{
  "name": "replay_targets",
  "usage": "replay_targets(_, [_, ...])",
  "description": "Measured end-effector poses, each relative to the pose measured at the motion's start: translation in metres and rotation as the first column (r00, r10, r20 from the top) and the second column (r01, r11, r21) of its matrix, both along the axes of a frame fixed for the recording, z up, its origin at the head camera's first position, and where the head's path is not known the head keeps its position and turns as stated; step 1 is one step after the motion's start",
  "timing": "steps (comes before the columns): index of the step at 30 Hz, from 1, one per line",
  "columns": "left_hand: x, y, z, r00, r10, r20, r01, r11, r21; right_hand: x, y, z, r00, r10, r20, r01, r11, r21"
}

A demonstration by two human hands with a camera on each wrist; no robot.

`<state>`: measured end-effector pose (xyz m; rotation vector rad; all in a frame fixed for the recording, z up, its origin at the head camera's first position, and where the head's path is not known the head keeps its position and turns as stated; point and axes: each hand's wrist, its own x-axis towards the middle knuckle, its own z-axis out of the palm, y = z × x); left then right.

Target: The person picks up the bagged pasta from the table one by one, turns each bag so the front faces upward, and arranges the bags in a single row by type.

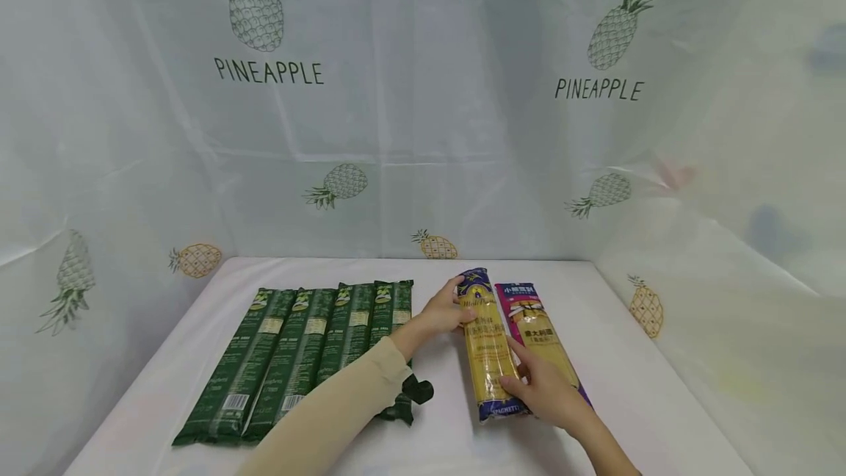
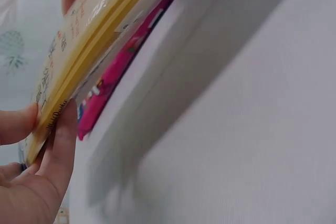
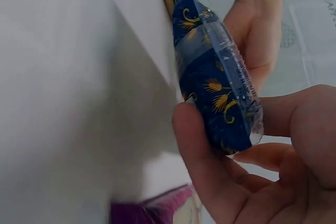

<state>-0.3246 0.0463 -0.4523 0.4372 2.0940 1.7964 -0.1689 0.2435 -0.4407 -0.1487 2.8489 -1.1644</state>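
My two hands are apart from each other, both clamped on the yellow-and-blue spaghetti packet (image 1: 489, 351), which I hold just off the counter (image 1: 648, 402), at about 5 o'clock from the middle of my view. My left hand (image 1: 448, 312) pinches it at its 11 o'clock edge near the far end, thumb on the printed face and fingers beneath; my right hand (image 1: 545, 386) grips the blue near end from 4 o'clock. I'd judge it fairly light for its length, stiff along the strands yet loose enough inside to shift, and brittle if bent or squeezed across the middle. The glossy film looks slippery, and the blue end seems softer, so a hold near both ends, thumbs on top and fingers under, should keep it level without snapping the pasta. At 3 o'clock from it lies a pink-and-purple pasta packet (image 1: 538, 322), close beside it and partly behind my right hand, the nearest thing to knock; whether the two touch I can't tell. Toward 9 o'clock four green packets (image 1: 294, 358) lie side by side, my left sleeve (image 1: 330, 417) crossing above them and hiding some of their lower parts, so a low forearm might brush them. At 12 o'clock hangs the pineapple-printed curtain (image 1: 429, 116), well clear of my fingers
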Motion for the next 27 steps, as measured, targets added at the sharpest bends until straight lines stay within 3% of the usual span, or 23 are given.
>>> replay_targets(8, [0.002,0.028,-0.012,1.0,0.011,0.007,-0.01,0.999,-0.044,-0.003,0.015,-0.002,0.995,-0.092,0.049,0.09,0.994,0.058])
replay_targets(19, [0.004,0.04,-0.026,0.999,0.035,0.035,-0.032,0.996,-0.089,-0.008,0.012,-0.013,0.991,-0.133,0.013,0.129,0.98,0.149])
replay_targets(23, [0.003,0.043,-0.03,0.998,0.041,-0.041,-0.049,0.975,-0.216,-0.008,0.011,-0.012,0.99,-0.141,0.009,0.136,0.973,0.184])
replay_targets(27, [0.0,0.045,-0.032,0.993,0.045,-0.11,-0.077,0.947,-0.313,-0.008,0.012,-0.011,0.987,-0.156,0.035,0.149,0.976,0.162])
